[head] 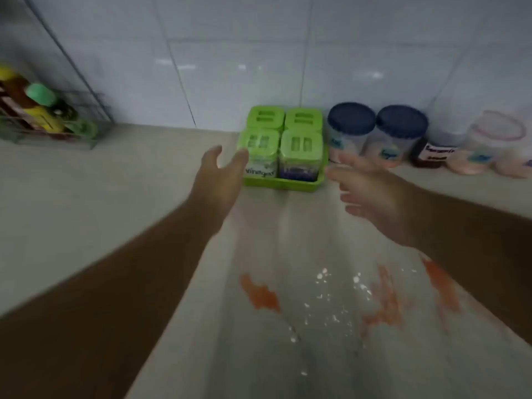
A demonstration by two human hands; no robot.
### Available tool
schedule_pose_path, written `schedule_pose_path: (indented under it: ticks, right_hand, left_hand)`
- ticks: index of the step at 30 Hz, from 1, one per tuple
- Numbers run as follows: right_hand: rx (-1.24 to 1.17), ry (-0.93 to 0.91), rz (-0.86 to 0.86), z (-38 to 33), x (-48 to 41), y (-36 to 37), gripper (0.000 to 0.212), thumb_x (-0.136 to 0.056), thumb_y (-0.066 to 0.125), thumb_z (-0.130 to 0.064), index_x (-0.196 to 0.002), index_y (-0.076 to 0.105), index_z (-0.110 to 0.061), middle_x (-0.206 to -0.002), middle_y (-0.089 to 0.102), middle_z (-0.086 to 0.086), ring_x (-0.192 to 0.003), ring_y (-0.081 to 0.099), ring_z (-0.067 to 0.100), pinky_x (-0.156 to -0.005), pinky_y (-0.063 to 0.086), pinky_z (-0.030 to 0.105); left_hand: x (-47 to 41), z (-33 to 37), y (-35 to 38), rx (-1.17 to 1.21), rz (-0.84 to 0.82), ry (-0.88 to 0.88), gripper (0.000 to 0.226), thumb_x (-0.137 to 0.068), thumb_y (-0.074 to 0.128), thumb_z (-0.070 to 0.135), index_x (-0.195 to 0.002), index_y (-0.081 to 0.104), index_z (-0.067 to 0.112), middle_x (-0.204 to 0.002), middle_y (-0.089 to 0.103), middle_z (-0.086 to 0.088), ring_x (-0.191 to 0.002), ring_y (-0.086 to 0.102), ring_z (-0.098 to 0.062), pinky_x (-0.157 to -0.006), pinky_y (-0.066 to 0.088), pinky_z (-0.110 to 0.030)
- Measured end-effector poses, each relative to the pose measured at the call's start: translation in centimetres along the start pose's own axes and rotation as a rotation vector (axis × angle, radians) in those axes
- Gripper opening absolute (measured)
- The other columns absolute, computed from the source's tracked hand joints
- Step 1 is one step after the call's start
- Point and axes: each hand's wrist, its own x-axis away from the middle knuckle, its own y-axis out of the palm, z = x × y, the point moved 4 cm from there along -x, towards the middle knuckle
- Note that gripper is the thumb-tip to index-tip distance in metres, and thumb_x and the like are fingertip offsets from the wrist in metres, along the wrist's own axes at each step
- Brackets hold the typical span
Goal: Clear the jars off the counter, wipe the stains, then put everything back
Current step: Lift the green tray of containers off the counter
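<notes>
Empty and spread wide, the left hand [221, 171] and right hand [365, 188] reach either side of the green tray [283, 184] of jars [299, 152].

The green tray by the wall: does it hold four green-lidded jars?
Yes, the green tray holds four green-lidded jars, set two by two against the tiled wall.

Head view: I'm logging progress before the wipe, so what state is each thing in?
Left hand: open, empty, beside green tray.
Right hand: open, empty.
Green tray: holds four lidded jars.
Blue-lidded jars: closed, upright.
Counter: orange stains, white specks.
</notes>
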Motion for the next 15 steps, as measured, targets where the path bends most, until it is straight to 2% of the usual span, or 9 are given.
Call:
schedule_pose_path:
  ticks: [1, 2, 4, 6, 7, 10, 12, 15]
  right_hand:
    - [-0.008, -0.002, -0.004, -0.4, -1.4, 0.7, 0.022, -0.094, 0.063, -0.044, -0.114, 0.056, -0.052, -0.116, 0.055, -0.016, -0.102, 0.055, 0.006, -0.079, 0.045, 0.028]
    - [-0.011, 0.009, 0.007, -0.7, -2.6, 1.2, 0.025, -0.095, 0.062, -0.043, -0.118, 0.056, -0.052, -0.121, 0.054, -0.015, -0.106, 0.056, 0.008, -0.085, 0.047, 0.029]
    - [-0.103, 0.063, 0.032, -1.2, -4.9, 2.0, 0.043, -0.098, 0.06, -0.036, -0.14, 0.051, -0.041, -0.133, 0.058, -0.013, -0.114, 0.061, 0.012, -0.089, 0.052, 0.031]
    - [-0.195, 0.071, 0.026, -1.8, -6.4, 2.8, 0.032, -0.101, 0.056, -0.022, -0.132, 0.06, -0.031, -0.12, 0.072, -0.007, -0.094, 0.073, 0.01, -0.069, 0.059, 0.028]
    - [-0.22, 0.082, 0.018, -2.0, -7.0, 3.1, 0.028, -0.101, 0.055, -0.017, -0.124, 0.064, -0.028, -0.11, 0.076, -0.005, -0.081, 0.076, 0.009, -0.059, 0.059, 0.027]
    - [-0.249, 0.088, 0.017, -2.4, -7.5, 3.1, 0.026, -0.1, 0.055, -0.012, -0.117, 0.068, -0.027, -0.096, 0.078, -0.007, -0.068, 0.076, 0.007, -0.051, 0.058, 0.027]
    - [-0.248, 0.084, 0.005, -2.6, -7.5, 3.0, 0.025, -0.1, 0.054, -0.011, -0.115, 0.067, -0.026, -0.095, 0.076, -0.007, -0.064, 0.075, 0.006, -0.05, 0.058, 0.027]
    - [-0.281, 0.094, -0.046, -3.3, -6.2, 3.6, 0.027, -0.098, 0.055, -0.01, -0.111, 0.066, -0.031, -0.096, 0.077, -0.005, -0.066, 0.076, 0.008, -0.052, 0.059, 0.029]
  left_hand:
    - [-1.5, 0.6, 0.5, 0.062, -0.048, -0.012, 0.07, -0.084, 0.061, 0.056, -0.146, 0.039, 0.034, -0.143, 0.047, 0.003, -0.113, 0.049, -0.013, -0.088, 0.035, -0.027]
    - [-2.5, 0.9, 1.0, 0.102, -0.094, -0.037, 0.067, -0.084, 0.063, 0.052, -0.145, 0.041, 0.034, -0.137, 0.049, 0.006, -0.107, 0.05, -0.01, -0.083, 0.038, -0.024]
    - [-4.3, 1.5, 1.6, 0.154, -0.181, -0.083, 0.044, -0.085, 0.065, 0.039, -0.127, 0.061, 0.028, -0.122, 0.061, 0.009, -0.091, 0.061, -0.008, -0.072, 0.049, -0.023]
    - [-5.2, 1.2, 2.1, 0.168, -0.224, -0.081, 0.012, -0.082, 0.068, 0.027, -0.092, 0.074, 0.022, -0.102, 0.075, -0.001, -0.082, 0.071, -0.016, -0.077, 0.059, -0.035]
    - [-5.5, 1.0, 2.0, 0.2, -0.228, -0.087, 0.007, -0.08, 0.069, 0.023, -0.084, 0.074, 0.02, -0.094, 0.077, -0.002, -0.08, 0.073, -0.018, -0.078, 0.059, -0.038]
    - [-6.1, 1.1, 2.0, 0.285, -0.249, -0.137, 0.02, -0.069, 0.072, 0.021, -0.089, 0.073, 0.016, -0.083, 0.077, -0.004, -0.074, 0.075, -0.019, -0.071, 0.061, -0.038]
    - [-6.0, 1.9, 2.2, 0.256, -0.253, -0.154, 0.034, -0.061, 0.072, 0.022, -0.093, 0.072, 0.013, -0.087, 0.077, -0.008, -0.077, 0.075, -0.024, -0.074, 0.061, -0.046]
    - [-5.1, 2.7, 1.2, 0.171, -0.223, -0.122, 0.037, -0.056, 0.068, 0.026, -0.09, 0.072, 0.01, -0.096, 0.075, -0.013, -0.087, 0.074, -0.029, -0.08, 0.059, -0.053]
